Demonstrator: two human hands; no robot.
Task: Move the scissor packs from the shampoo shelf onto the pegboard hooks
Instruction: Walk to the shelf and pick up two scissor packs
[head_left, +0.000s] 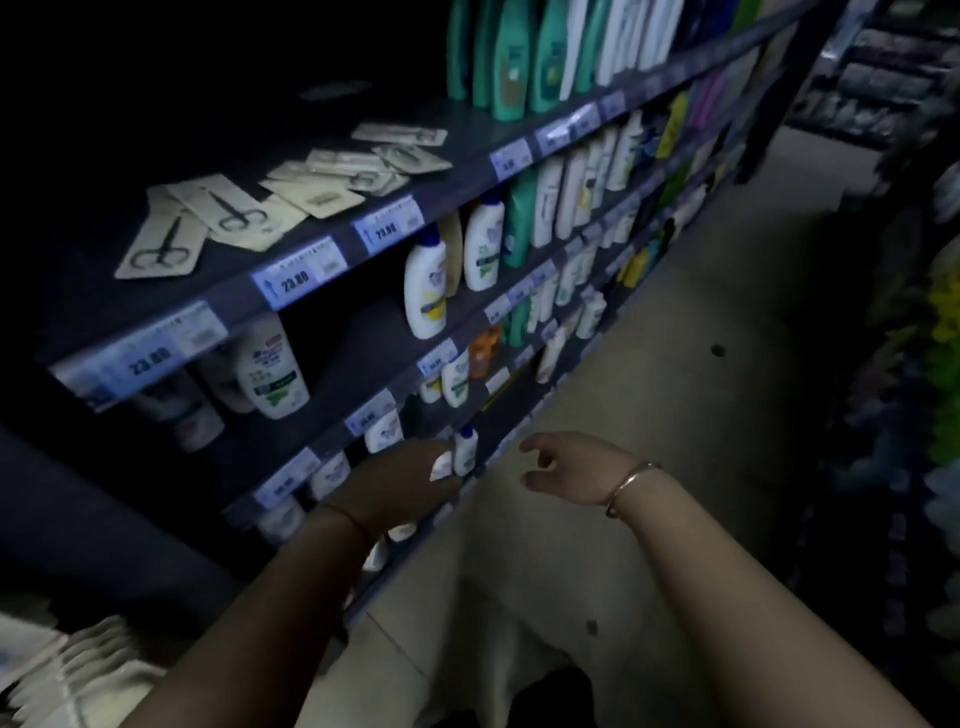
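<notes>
Several beige scissor packs (234, 213) lie scattered flat on the dark shampoo shelf (332, 244) at upper left, some overlapping. My left hand (400, 483) hangs low in front of the lower shelves, fingers loosely apart, holding nothing. My right hand (571, 467), with a bangle at the wrist, floats over the floor to the right, fingers spread and empty. Both hands are well below the packs. No pegboard hooks show clearly in the head view.
Green and white bottles (524, 57) stand at the right end of the same shelf. White shampoo bottles (426, 280) fill the shelves below. Pale packets (78, 670) hang at bottom left. The aisle floor (675, 389) runs right, with dark racks opposite.
</notes>
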